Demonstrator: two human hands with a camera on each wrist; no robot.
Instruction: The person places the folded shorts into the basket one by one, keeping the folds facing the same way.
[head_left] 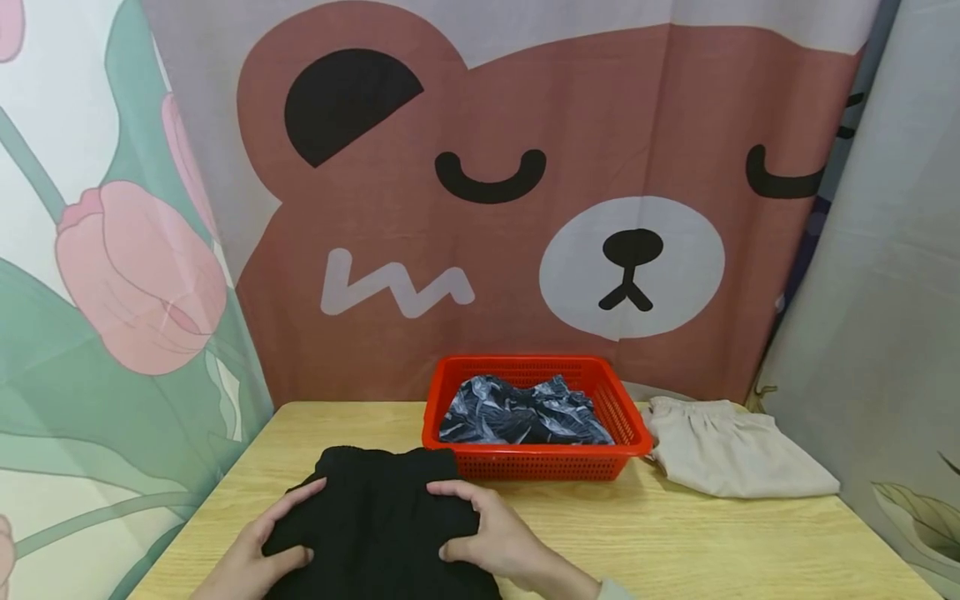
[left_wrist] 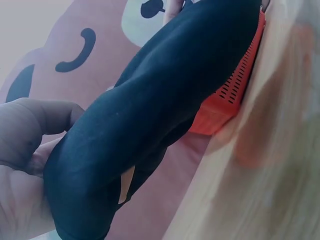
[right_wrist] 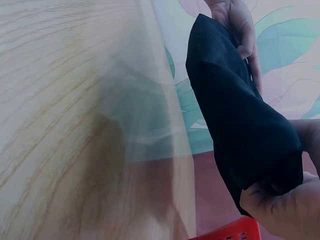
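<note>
A folded black garment (head_left: pixel 382 521) with a slightly gathered top edge is held up at the near left of the table. My left hand (head_left: pixel 255 554) grips its left side, thumb on the near face. On the opposite side my right hand (head_left: pixel 504 533) holds it the same way, thumb and fingers around the edge. Both wrist views show the black cloth (left_wrist: pixel 130 110) raised above the tabletop, its layers hanging between the two hands. In the right wrist view, fingers and thumb pinch the folded cloth (right_wrist: pixel 240 115) at its lower end.
Behind the garment stands a red plastic basket (head_left: pixel 540 463) holding a crumpled dark patterned cloth (head_left: pixel 517 412). A folded beige garment (head_left: pixel 742 450) with a gathered waist lies right of the basket. Printed curtains (head_left: pixel 570 108) enclose the wooden table (head_left: pixel 675 533) at the back and sides.
</note>
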